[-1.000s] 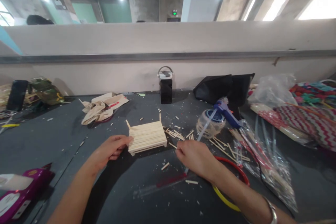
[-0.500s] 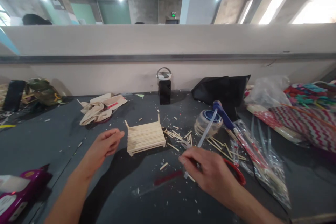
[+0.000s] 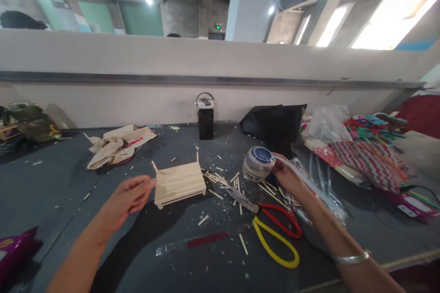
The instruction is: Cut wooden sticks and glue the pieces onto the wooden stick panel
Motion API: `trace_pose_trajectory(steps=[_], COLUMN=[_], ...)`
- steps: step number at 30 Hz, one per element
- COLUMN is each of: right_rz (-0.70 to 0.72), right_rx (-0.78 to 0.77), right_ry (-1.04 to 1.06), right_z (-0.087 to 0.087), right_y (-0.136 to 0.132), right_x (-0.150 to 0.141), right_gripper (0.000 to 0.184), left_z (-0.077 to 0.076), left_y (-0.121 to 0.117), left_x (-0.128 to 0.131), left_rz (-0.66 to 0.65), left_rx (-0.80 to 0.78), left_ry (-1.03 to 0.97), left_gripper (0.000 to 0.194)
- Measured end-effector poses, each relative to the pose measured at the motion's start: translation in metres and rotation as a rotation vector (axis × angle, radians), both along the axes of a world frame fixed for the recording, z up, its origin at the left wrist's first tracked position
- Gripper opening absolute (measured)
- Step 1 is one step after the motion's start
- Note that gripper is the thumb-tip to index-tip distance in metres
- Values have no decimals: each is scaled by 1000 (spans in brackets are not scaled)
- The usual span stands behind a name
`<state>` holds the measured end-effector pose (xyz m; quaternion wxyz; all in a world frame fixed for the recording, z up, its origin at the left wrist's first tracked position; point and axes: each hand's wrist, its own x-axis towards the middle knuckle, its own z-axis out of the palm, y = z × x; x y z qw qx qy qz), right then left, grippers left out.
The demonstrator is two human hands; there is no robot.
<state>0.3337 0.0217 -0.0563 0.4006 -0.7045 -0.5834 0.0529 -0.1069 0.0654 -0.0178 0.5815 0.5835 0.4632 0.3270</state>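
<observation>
A small slatted platform point(image 3: 180, 182) of pale wooden sticks, with two upright sticks at its back corners, stands on the dark table. My left hand point(image 3: 132, 194) is at its left edge, fingers curled into a pinch; anything between them is too small to tell. Beyond the loose sticks, my right hand point(image 3: 287, 176) is closed on a blue hot glue gun point(image 3: 272, 177), mostly hidden behind the fingers and the jar. A long translucent strip point(image 3: 309, 184), like a glue stick, runs along the right forearm. The round clear jar point(image 3: 257, 167) with a blue top stands just left of that hand.
Scissors point(image 3: 280, 238) with red and yellow handles lie in front of the jar. A clear sleeve with a dark red band point(image 3: 207, 239) is nearer me. A crumpled cloth bag point(image 3: 118, 144), black phone point(image 3: 206, 124) and black pouch point(image 3: 273, 121) line the back. Plastic-wrapped craft materials point(image 3: 360, 160) are at right.
My right hand has moved away and to the right, from above the scissors to the glue gun beside the jar, uncovering the scissors. The view has turned slightly right; my left hand stays by the platform.
</observation>
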Motion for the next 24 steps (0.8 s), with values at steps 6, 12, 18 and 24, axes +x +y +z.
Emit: trace_pose_trajectory(steps=[6, 12, 18, 24], right_rz=[106, 60, 230, 270], right_rx=[44, 183, 210, 211], right_ry=[22, -134, -430, -610], right_z=[-8, 25, 64, 64], right_y=[-5, -12, -21, -20], right_x=[3, 17, 8, 5], right_gripper=[34, 39, 30, 30], left_z=[-4, -1, 3, -2], left_y=[4, 1, -4, 0], left_x=[-2, -3, -1, -2], left_rz=[2, 0, -53, -118], left_rx=[-24, -59, -64, -127], left_ry=[3, -5, -20, -1], left_gripper=[44, 44, 44, 45])
